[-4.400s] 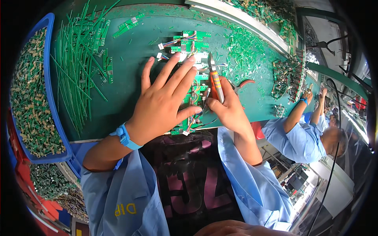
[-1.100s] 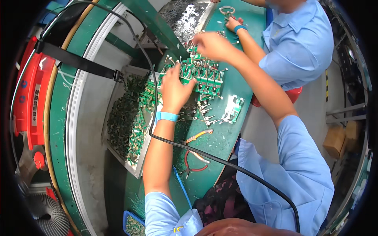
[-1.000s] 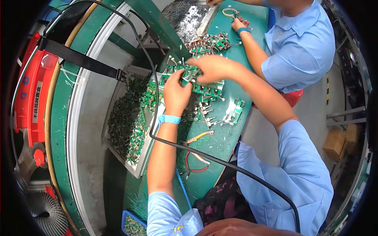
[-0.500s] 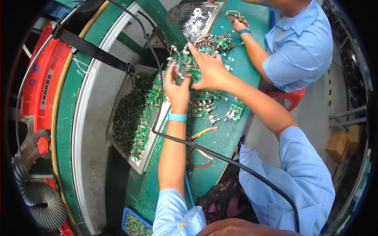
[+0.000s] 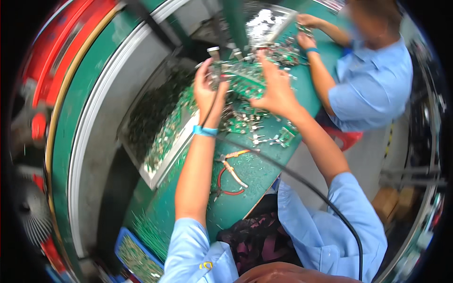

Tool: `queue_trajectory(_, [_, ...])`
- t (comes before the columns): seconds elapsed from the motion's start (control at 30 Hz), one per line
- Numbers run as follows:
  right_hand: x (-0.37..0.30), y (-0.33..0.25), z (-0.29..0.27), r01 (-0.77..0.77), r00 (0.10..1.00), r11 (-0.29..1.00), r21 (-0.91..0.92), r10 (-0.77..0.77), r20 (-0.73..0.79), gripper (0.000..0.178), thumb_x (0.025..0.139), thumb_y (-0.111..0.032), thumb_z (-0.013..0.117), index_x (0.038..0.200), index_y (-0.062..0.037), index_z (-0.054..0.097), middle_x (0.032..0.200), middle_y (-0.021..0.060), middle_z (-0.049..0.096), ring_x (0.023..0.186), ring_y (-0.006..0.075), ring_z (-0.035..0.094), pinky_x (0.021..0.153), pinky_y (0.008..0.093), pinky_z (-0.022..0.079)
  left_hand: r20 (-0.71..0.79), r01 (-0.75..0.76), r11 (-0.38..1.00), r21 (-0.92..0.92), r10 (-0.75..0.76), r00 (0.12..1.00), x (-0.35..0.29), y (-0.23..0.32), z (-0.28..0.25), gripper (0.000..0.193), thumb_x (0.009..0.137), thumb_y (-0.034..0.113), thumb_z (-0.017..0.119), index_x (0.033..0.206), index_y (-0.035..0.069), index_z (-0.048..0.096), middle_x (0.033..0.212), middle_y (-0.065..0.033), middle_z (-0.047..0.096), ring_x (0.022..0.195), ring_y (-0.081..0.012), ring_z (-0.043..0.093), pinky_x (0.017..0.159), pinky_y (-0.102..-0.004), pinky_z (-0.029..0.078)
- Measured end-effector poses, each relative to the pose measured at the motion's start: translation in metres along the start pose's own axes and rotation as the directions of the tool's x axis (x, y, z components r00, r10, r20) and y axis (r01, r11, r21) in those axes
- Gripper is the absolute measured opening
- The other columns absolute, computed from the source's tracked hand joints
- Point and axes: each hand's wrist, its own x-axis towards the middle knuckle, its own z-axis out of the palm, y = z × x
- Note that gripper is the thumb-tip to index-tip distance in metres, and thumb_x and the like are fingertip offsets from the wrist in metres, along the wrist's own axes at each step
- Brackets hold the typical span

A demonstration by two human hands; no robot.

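Both hands are over a heap of green circuit boards (image 5: 252, 78) with white connectors and short leads. My left hand (image 5: 207, 94) has its fingers curled at the heap's left side, closed on a circuit board with a pale connector above it; motion smears the detail. At the heap's right side is my right hand (image 5: 279, 94), its thumb and fingers spread wide apart beside the boards. Below the hands, orange-handled pliers (image 5: 234, 173) and red-handled pliers (image 5: 231, 192) lie on the green table (image 5: 257, 184). A thin black cable (image 5: 302, 178) crosses in front of my left wrist.
Left of my hands is a metal-edged tray (image 5: 151, 178) of dark and green parts. A blue bin (image 5: 123, 236) of small pieces stands at the lower left. Across the table a co-worker (image 5: 373, 89) in a blue shirt handles small parts. Red bins (image 5: 52, 52) line the far left.
The view has shifted, and the pliers show more fully. My hands are farther apart, with the right one moved off to the right. The co-worker's two hands have come together.
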Motion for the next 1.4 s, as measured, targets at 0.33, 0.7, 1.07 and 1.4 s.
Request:
queue_trajectory(0.33, [-0.034,0.080,-0.064,-0.175,0.969,0.707,0.685,0.248,-0.009,0.098,0.094,-0.029,0.074,0.180,-0.0135,0.030,0.181,0.0203,0.034,0.154,0.0336,0.047,0.131,0.0506,0.034,0.014,0.033,0.934,0.355,-0.041,0.999,-0.041,-0.055,0.063,0.093,0.081,0.006,0.084,0.166,0.001,0.047,0.159,-0.0249,0.058,0.141,-0.0450,0.060,0.121,-0.0473,0.049])
queue_trajectory(0.7, [-0.061,-0.014,-0.048,-0.289,0.957,-0.427,0.857,-0.158,0.244,0.089,0.099,-0.047,0.059,0.178,-0.0118,0.036,0.175,0.0232,0.047,0.155,0.0406,0.050,0.129,0.0613,0.039,0.305,-0.267,0.858,0.439,0.137,0.942,-0.074,-0.012,0.031,0.062,0.095,0.011,0.077,0.154,0.001,0.061,0.147,-0.0198,0.069,0.132,-0.0366,0.068,0.114,-0.0433,0.054])
queue_trajectory(1.07, [-0.122,-0.110,0.013,-0.439,0.897,-0.001,0.899,-0.063,0.438,0.086,0.088,-0.026,0.074,0.167,-0.0029,0.049,0.156,0.0218,0.065,0.136,0.0351,0.067,0.115,0.0519,0.054,0.436,0.639,0.769,-0.020,-0.568,0.698,-0.400,0.199,-0.180,0.060,0.111,0.017,0.071,0.166,0.003,0.051,0.169,-0.0135,0.056,0.143,-0.0255,0.063,0.123,-0.0395,0.050])
queue_trajectory(1.4, [-0.034,-0.346,0.075,0.407,0.386,0.405,0.818,-0.888,0.248,0.134,0.061,-0.015,0.096,0.177,-0.0055,0.029,0.165,0.0227,0.046,0.143,0.0429,0.050,0.120,0.0550,0.043,0.044,0.958,0.278,-0.073,-0.958,0.282,-0.556,0.330,-0.219,0.033,0.110,0.012,0.071,0.140,0.000,0.076,0.135,-0.0118,0.080,0.126,-0.0241,0.072,0.114,-0.0367,0.053])
